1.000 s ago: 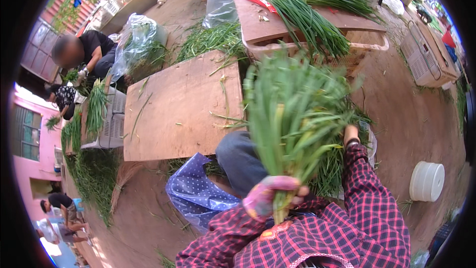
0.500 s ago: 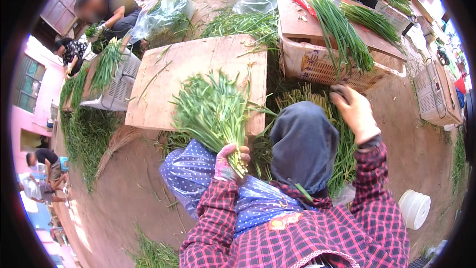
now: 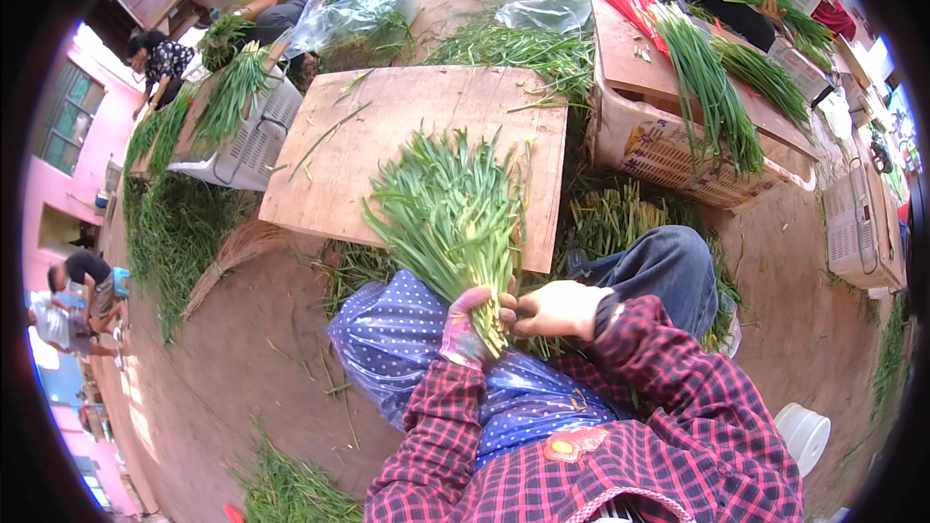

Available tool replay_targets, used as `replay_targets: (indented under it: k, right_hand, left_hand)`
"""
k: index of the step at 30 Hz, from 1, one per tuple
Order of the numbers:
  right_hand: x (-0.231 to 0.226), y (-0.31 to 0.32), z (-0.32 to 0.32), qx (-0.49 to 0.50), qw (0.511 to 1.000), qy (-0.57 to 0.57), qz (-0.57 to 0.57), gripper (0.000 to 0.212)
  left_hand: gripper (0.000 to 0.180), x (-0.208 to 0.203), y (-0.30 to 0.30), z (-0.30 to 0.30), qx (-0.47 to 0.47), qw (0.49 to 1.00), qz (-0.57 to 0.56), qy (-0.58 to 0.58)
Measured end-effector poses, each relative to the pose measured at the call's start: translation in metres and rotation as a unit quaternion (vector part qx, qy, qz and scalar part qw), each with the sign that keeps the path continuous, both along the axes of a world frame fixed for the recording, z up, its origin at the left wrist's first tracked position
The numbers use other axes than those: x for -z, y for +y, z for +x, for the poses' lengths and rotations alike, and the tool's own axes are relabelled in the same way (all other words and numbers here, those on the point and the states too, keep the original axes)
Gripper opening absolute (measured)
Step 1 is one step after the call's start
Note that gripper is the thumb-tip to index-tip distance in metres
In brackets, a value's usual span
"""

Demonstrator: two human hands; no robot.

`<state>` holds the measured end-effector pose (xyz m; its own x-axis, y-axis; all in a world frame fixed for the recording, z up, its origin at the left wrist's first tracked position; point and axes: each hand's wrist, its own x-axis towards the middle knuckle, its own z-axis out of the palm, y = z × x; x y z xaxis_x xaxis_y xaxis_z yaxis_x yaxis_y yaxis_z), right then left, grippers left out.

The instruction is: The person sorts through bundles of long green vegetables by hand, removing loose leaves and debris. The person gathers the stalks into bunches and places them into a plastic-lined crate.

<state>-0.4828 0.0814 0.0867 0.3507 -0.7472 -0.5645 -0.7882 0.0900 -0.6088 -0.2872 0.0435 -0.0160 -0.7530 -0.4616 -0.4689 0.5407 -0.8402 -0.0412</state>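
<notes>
A loose bunch of green garlic chives (image 3: 441,199) stands fanned out in front of me, leaf tips pointing away over the wooden board (image 3: 334,160). My left hand (image 3: 469,324), in a pinkish thin glove, is closed round the pale stem ends. My right hand (image 3: 564,311) meets the bunch from the right, its fingers pinched together against the stems beside the left thumb. Whatever its fingertips hold is hidden. Polka-dot blue plastic (image 3: 387,334) covers my lap below the bunch.
More chives (image 3: 620,218) are piled beneath the board's right edge. A plastic crate (image 3: 668,150) with tied chives (image 3: 707,87) and red strips (image 3: 630,10) on its lid stands at the far right. Co-workers sit behind. A straw broom (image 3: 232,257) lies left; a white bucket (image 3: 802,436) stands lower right.
My right hand has come left and nearer, from above the chive pile to the stems at my left hand. My head view has shifted; a denim-covered knee now shows.
</notes>
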Motion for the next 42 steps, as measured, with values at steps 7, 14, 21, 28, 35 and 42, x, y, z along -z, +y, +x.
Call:
replay_targets:
  k: [7, 14, 21, 28, 35, 42]
  right_hand:
    - [0.041, -0.028, -0.059, 0.440, 0.800, -0.387, 0.131, 0.072]
    - [0.066, -0.031, -0.010, 0.534, 0.446, -0.636, 0.334, 0.051]
    - [0.074, -0.035, -0.009, 0.527, 0.527, -0.592, 0.308, 0.041]
    - [0.046, -0.034, -0.010, 0.515, 0.684, -0.498, 0.141, 0.052]
    - [-0.058, -0.057, -0.030, 0.387, 0.704, -0.584, -0.122, 0.040]
    - [-0.155, -0.114, -0.017, 0.263, 0.686, -0.573, -0.363, 0.040]
  left_hand:
    - [0.056, -0.025, 0.041, 0.017, 0.114, 0.993, 0.002, -0.035]
    - [0.042, -0.029, 0.060, 0.023, 0.246, 0.961, -0.008, -0.128]
    - [0.056, -0.037, 0.014, 0.022, 0.189, 0.932, -0.160, -0.264]
    - [0.060, -0.072, -0.033, -0.015, 0.092, 0.959, -0.153, -0.218]
    - [0.066, -0.164, -0.061, -0.058, -0.005, 0.842, -0.477, -0.253]
    - [0.053, -0.269, -0.097, -0.056, -0.165, 0.689, -0.657, -0.258]
